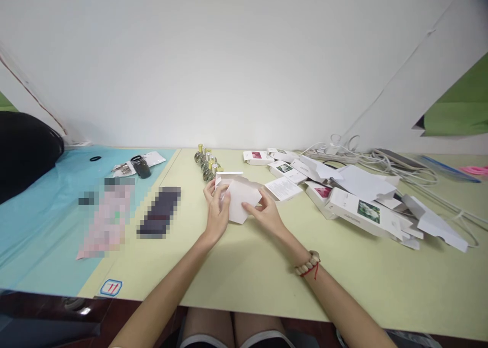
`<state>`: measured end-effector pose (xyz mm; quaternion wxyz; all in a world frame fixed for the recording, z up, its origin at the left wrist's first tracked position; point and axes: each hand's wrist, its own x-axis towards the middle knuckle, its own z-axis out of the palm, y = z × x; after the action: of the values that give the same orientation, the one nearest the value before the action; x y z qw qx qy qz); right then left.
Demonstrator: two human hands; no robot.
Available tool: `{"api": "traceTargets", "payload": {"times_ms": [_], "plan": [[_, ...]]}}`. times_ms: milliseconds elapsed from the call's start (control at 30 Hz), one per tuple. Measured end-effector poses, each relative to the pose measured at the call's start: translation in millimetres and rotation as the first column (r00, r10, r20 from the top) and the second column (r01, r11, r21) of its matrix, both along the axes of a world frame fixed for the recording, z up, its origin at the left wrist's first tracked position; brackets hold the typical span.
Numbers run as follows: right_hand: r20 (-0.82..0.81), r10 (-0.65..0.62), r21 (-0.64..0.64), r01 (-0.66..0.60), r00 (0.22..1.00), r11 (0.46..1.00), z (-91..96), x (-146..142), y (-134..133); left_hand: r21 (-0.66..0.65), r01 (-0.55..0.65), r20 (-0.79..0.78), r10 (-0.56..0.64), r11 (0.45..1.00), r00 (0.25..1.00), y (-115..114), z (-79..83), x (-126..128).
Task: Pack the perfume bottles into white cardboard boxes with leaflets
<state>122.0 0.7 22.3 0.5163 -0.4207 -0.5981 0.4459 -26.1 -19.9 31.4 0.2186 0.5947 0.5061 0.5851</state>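
Blue sheet [41, 251]: covers the left end of the table [247, 279] in front of you.
Jar [142, 168]: dark, on the sheet, with a white packet [154, 158] just behind it to the right.
Pink item [110, 218]: pixelated, so you cannot tell what it is; it lies partly on the sheet.
Dark item [160, 213]: also pixelated, flat on the table, well left of your hands.
Bottles [206, 172]: a small group with gold and silver caps, standing just beyond your left hand.
Left hand [217, 206]: your grip is closed on the carton's left side, thumb on the near face.
Carton [243, 203]: white, flaps out, between your hands near the middle of the table; whether it touches the surface you cannot tell.
Right hand [265, 212]: your grip pinches the carton's right side; a beaded bracelet [309, 264] circles that wrist.
Boxes [351, 213]: printed with flowers, piled loosely to the right of your hands.
Cables [406, 169]: white, tangled behind the pile.
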Motion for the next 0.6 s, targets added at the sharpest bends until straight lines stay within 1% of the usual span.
{"api": "traceTargets", "payload": {"times_ms": [100, 233, 300, 400, 467, 500, 567, 600], "plan": [[-0.065, -0.047, -0.016, 0.046, 0.997, 0.999, -1.2, 4, 6, -0.014, 0.022, -0.018, -0.023, 1.0, 1.0, 6, -2.2, -5], [-0.166, -0.067, -0.051, 0.059, 0.984, 0.997, 0.3, 8, 9, -0.1, 0.065, -0.006, -0.066, 0.993, 0.998, 15, -9.1, -11], [-0.211, -0.091, -0.053, 0.082, 0.973, 0.995, 4.5, 9, 9, -0.138, 0.094, 0.042, -0.089, 0.986, 0.995, 17, -12.7, -10], [-0.276, -0.149, 0.03, 0.163, 0.95, 0.986, 13.6, 13, 8, -0.231, 0.207, 0.164, -0.172, 0.95, 0.971, 17, -16.1, -7], [-0.305, -0.212, 0.113, 0.256, 0.929, 0.96, 19.3, 15, 8, -0.305, 0.289, 0.219, -0.229, 0.907, 0.949, 15, -16.3, -3], [-0.308, -0.257, 0.161, 0.316, 0.916, 0.935, 21.4, 15, 8, -0.33, 0.324, 0.231, -0.257, 0.887, 0.938, 13, -15.8, -1], [-0.292, -0.349, 0.266, 0.426, 0.89, 0.864, 23.7, 16, 7, -0.349, 0.383, 0.237, -0.315, 0.855, 0.919, 9, -13.9, 2], [-0.275, -0.381, 0.316, 0.457, 0.883, 0.831, 23.8, 15, 6, -0.345, 0.41, 0.234, -0.345, 0.845, 0.909, 7, -12.8, 4]]}}
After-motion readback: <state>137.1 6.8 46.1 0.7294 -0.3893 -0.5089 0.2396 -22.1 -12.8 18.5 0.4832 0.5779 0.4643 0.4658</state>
